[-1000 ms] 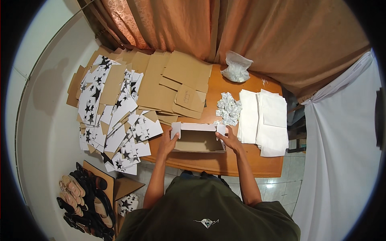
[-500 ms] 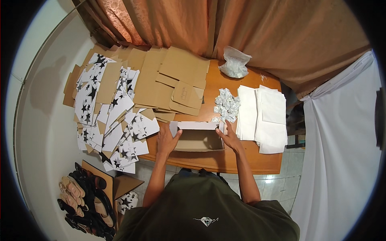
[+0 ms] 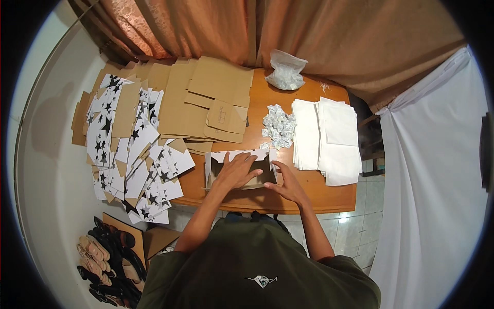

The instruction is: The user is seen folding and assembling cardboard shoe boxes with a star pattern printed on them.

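Observation:
A small open cardboard box (image 3: 216, 160), white outside and brown inside, stands near the front edge of the wooden table (image 3: 329, 198). My left hand (image 3: 237, 171) lies spread over its open top, fingers reaching inside. My right hand (image 3: 288, 181) presses against the box's right wall with fingers apart. Both hands touch the box.
Flat brown cardboard sheets (image 3: 216, 98) cover the table's back left. Star-printed white box blanks (image 3: 136, 154) spill off the left side. A stack of white paper (image 3: 329, 139), a pile of small white packets (image 3: 279, 126) and a plastic bag (image 3: 285, 72) lie to the right. Sandals (image 3: 108, 257) sit on the floor.
My left hand has moved from the box's left wall onto its open top. The right hand stays at the right wall.

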Tool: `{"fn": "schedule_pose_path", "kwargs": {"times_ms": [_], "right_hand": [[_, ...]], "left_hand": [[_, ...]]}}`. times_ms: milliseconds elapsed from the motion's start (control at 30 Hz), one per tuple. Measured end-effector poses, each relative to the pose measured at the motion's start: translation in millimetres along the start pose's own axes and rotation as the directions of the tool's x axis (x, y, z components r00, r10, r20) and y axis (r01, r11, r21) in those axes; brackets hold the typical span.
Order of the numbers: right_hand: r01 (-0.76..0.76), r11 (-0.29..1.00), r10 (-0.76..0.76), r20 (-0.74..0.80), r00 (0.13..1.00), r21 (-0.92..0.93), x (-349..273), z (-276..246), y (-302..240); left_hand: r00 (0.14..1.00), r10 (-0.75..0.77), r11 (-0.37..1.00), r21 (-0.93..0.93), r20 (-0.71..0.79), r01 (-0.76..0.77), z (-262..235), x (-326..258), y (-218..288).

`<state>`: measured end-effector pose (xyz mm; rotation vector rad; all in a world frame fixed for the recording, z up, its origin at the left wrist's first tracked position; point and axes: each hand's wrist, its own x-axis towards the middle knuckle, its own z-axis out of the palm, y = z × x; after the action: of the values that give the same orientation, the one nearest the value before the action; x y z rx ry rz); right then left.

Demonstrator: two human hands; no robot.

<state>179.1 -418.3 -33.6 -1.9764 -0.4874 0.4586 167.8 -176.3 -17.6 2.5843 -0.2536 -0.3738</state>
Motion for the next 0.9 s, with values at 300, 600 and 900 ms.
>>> {"fn": "schedule_pose_path", "kwargs": {"times_ms": [300, 600, 900], "right_hand": [[0.020, 0.981, -0.034, -0.069, 0.997, -0.193, 7.3, 10.2, 13.1], [0.033, 0.982, -0.062, -0.152, 0.986, -0.185, 12.6, 17.4, 33.7], [0.034, 0.981, -0.085, -0.268, 0.960, -0.191, 14.0, 26.5, 45.1]], "left_hand": [[0.998, 0.019, 0.989, 0.146, 0.059, -0.028, 27.5, -11.4, -4.4], [0.979, 0.032, 0.996, 0.083, -0.202, -0.016, 54.4, -13.7, -13.0], [0.950, -0.008, 1.000, 0.003, -0.311, 0.009, 72.3, -18.0, -10.6]]}}
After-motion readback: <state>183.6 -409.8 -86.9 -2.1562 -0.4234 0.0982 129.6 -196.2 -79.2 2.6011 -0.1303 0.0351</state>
